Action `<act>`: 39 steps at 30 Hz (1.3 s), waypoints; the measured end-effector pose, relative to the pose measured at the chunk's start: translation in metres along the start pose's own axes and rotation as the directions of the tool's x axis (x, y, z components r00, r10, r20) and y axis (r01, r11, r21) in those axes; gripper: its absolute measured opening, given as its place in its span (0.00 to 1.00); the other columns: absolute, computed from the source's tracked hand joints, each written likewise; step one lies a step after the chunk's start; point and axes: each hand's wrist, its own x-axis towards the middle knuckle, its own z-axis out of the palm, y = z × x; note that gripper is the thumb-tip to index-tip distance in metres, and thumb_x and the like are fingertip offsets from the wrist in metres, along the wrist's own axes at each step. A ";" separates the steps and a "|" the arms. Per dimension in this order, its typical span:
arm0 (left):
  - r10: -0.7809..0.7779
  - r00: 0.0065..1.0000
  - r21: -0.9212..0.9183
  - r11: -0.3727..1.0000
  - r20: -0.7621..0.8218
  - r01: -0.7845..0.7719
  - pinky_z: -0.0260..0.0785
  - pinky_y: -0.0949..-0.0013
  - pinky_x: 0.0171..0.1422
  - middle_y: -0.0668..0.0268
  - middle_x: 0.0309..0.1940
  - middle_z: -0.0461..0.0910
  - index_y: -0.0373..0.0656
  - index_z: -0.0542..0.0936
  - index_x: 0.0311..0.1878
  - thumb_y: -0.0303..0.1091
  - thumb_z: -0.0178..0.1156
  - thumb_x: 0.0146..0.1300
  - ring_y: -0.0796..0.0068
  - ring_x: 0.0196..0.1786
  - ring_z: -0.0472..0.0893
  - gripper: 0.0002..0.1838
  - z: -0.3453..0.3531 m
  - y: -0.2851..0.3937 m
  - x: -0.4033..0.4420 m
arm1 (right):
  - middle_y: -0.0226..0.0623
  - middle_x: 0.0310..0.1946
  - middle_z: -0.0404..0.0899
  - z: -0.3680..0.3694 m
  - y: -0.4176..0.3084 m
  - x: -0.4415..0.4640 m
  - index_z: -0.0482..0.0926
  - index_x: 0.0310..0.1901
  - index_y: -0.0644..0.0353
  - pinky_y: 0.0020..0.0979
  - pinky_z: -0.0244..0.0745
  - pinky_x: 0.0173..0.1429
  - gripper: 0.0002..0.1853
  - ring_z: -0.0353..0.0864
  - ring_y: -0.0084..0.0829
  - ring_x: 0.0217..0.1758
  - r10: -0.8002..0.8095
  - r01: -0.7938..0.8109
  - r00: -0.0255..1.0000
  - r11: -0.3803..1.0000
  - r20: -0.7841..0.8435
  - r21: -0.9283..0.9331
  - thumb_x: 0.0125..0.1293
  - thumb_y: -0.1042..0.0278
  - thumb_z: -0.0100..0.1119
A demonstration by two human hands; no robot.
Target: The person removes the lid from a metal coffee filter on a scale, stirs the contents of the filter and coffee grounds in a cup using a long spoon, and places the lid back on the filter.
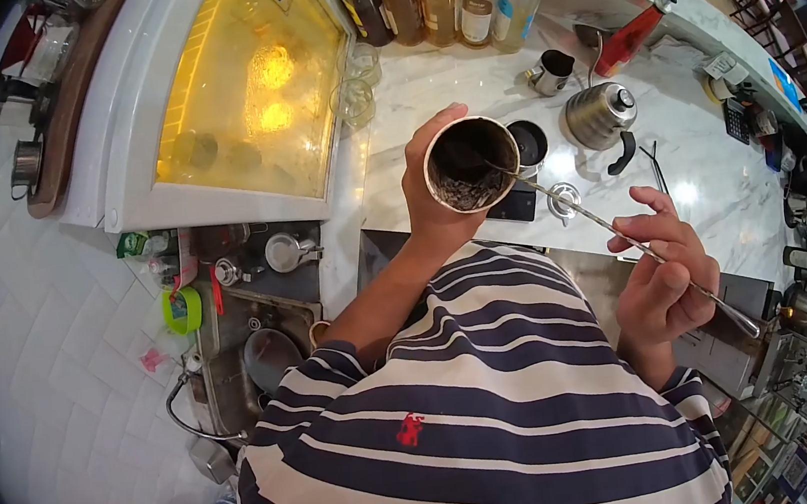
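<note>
Start at the striped shirt (498, 361), nearest the view. Beyond it, find the right hand (664, 280) part open, with a loose pinch on the long twisted spoon (620, 232) between thumb and fingers, and with the upper fingers lifted and spread. Find the left hand (432, 198) curled round the side of the cup (471, 165), near the worktop (423, 78)'s near edge and not resting on it. Note the cup's mouth, tilted toward the view; dark inside, with pale speckling low on the wall. Read the spoon as slanting over the rim and into the cup; cannot tell whether it touches the bottom.

Brace the cup firmly while the spoon is inside. Guide the shaft with light fingertips, and let the wrist do the turning. Follow the inner wall, without knocking the rim. Limit the tilt, to guard against spilling.

Locate just beyond the cup a black scale (516, 203) at the near edge and a small dark vessel (528, 143) beside it. To the right, find the steel kettle (599, 117); farther in, a small pitcher (551, 73). At the left edge, see glasses (355, 102) beside the yellow-lit cooler (244, 100). Along the far edge, toward the left corner, see a row of bottles (442, 5).
</note>
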 end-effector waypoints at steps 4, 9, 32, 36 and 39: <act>0.006 1.000 0.005 1.000 -0.002 -0.006 0.71 0.64 0.72 0.51 0.70 0.69 0.38 0.61 0.71 0.22 0.82 0.49 0.64 0.68 0.76 0.49 -0.003 -0.002 0.001 | 0.55 0.37 0.85 0.003 0.002 0.003 0.69 0.49 0.61 0.64 0.79 0.60 0.16 0.84 0.35 0.24 0.012 -0.012 0.998 1.000 0.056 -0.012 0.86 0.55 0.40; 0.023 1.000 0.015 1.000 -0.006 -0.023 0.72 0.65 0.71 0.51 0.69 0.70 0.38 0.61 0.71 0.22 0.82 0.49 0.64 0.68 0.76 0.49 -0.003 -0.004 0.003 | 0.59 0.35 0.86 0.009 0.009 0.002 0.71 0.47 0.66 0.62 0.78 0.59 0.16 0.86 0.36 0.24 -0.006 0.005 1.000 0.998 0.010 0.065 0.84 0.58 0.47; 0.116 0.993 0.026 0.993 0.025 -0.117 0.65 0.53 0.79 0.49 0.66 0.73 0.38 0.62 0.68 0.23 0.83 0.48 0.51 0.73 0.74 0.48 0.005 -0.014 0.006 | 0.58 0.43 0.87 0.005 0.025 -0.017 0.73 0.51 0.67 0.51 0.81 0.59 0.14 0.87 0.37 0.30 0.255 -0.221 0.960 0.943 -0.114 0.248 0.85 0.64 0.43; 0.142 0.989 -0.007 0.990 -0.032 -0.142 0.70 0.54 0.75 0.52 0.61 0.78 0.40 0.67 0.67 0.24 0.84 0.44 0.49 0.69 0.78 0.47 0.009 -0.013 0.009 | 0.61 0.43 0.86 0.003 0.030 -0.018 0.73 0.49 0.67 0.38 0.85 0.41 0.15 0.90 0.43 0.42 0.349 -0.275 0.921 0.897 -0.171 0.345 0.86 0.61 0.43; 0.133 0.991 -0.005 0.991 -0.010 -0.133 0.71 0.55 0.74 0.52 0.61 0.78 0.40 0.68 0.67 0.24 0.85 0.43 0.50 0.69 0.78 0.47 0.010 -0.014 0.009 | 0.61 0.43 0.86 0.000 0.036 -0.017 0.72 0.48 0.68 0.30 0.83 0.32 0.16 0.90 0.44 0.45 0.402 -0.299 0.894 0.865 -0.199 0.404 0.86 0.61 0.43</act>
